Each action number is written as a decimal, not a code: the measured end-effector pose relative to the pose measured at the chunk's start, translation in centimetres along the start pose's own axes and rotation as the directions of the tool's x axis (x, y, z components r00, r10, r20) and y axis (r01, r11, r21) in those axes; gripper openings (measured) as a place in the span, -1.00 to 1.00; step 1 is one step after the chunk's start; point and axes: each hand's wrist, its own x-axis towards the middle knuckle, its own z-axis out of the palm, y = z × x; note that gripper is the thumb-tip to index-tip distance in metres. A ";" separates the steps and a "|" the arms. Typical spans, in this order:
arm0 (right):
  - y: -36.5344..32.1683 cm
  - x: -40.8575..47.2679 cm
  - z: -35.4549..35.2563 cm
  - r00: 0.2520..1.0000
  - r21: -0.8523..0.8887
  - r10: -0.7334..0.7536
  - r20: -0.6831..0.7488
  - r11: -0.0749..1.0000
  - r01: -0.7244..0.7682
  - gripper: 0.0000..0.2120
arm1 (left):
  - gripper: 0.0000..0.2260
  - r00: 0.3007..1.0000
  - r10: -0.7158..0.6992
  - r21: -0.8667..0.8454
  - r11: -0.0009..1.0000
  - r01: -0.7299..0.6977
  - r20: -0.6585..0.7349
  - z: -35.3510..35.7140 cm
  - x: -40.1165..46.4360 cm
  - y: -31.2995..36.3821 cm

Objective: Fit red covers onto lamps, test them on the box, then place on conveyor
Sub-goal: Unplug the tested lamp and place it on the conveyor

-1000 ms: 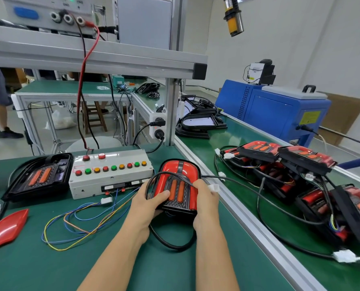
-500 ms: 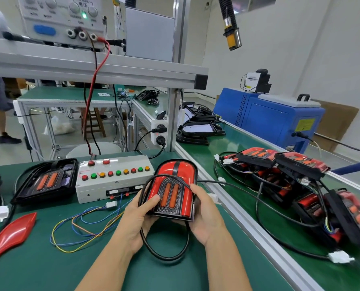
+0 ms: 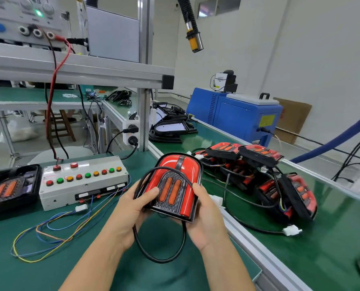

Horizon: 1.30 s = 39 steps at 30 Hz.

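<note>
Left hand (image 3: pixel 130 208) and right hand (image 3: pixel 206 217) gripping glossy red-covered black lamp (image 3: pixel 175 185) by its sides, thumbs on top, above green mat; fingers hidden beneath; black cable (image 3: pixel 160 257) looping below

The red-covered lamp with its black cable (image 3: pixel 176 186) sits between the left hand (image 3: pixel 130 208) and right hand (image 3: pixel 205 217), above the green bench mat (image 3: pixel 49 265). The grey button box (image 3: pixel 81 181) lies left; the green conveyor belt (image 3: pixel 321 238), right, carries a heap of finished lamps (image 3: pixel 259 175).
</note>
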 end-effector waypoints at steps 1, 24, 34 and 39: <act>-0.5 -0.3 -0.2 1.000 -0.006 -0.020 -0.004 1.000 0.020 -0.67 | -0.59 1.000 -0.002 0.009 1.000 0.002 0.020 0.6 0.1 0.0; -13.2 -3.8 -7.1 0.855 -0.123 -0.351 -0.381 0.936 0.330 -0.74 | -0.82 0.983 -0.098 0.179 0.981 0.070 0.155 15.3 4.3 -3.3; -19.5 0.7 -7.9 0.813 -0.199 -0.344 -0.470 0.938 0.282 -0.86 | -0.64 0.967 -0.064 0.258 0.966 -0.002 0.248 18.9 6.6 -2.7; -22.0 3.6 -7.5 0.796 -0.241 -0.342 -0.499 0.937 0.252 -0.86 | -0.31 0.985 -0.016 0.424 0.904 -0.059 0.171 19.7 7.9 -3.0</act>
